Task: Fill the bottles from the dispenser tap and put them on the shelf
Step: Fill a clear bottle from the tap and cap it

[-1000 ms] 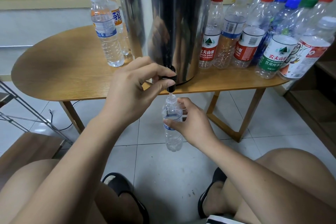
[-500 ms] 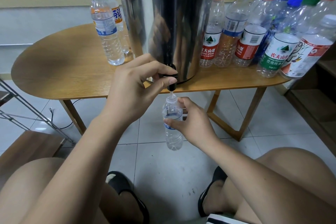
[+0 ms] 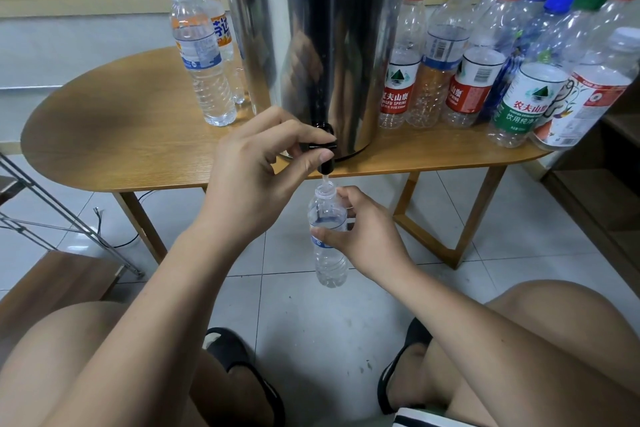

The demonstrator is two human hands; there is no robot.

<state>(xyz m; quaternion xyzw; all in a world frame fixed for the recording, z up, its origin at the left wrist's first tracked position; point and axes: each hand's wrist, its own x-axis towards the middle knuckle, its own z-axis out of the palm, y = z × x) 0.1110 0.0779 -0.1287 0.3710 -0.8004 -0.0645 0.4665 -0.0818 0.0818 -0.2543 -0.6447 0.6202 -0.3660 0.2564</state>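
Observation:
A tall steel dispenser (image 3: 322, 38) stands on the wooden table (image 3: 114, 128). Its black tap (image 3: 323, 146) juts over the table's front edge. My left hand (image 3: 256, 177) pinches the tap's handle between thumb and fingers. Under the spout, my right hand (image 3: 367, 236) grips a small clear bottle (image 3: 329, 253) with a blue label, held upright with no cap. A thin stream of water runs from the spout into the bottle's neck. The bottle looks partly filled, though its water level is hard to read.
Several capped bottles (image 3: 481, 80) crowd the table to the right of the dispenser. Two capped bottles (image 3: 202, 59) stand to its left. A dark wooden shelf unit (image 3: 602, 191) is at the right edge, a metal rack (image 3: 52, 218) at the left. My knees frame the tiled floor.
Both hands stay where they were, one on the tap and one on the bottle. Water keeps running into the bottle.

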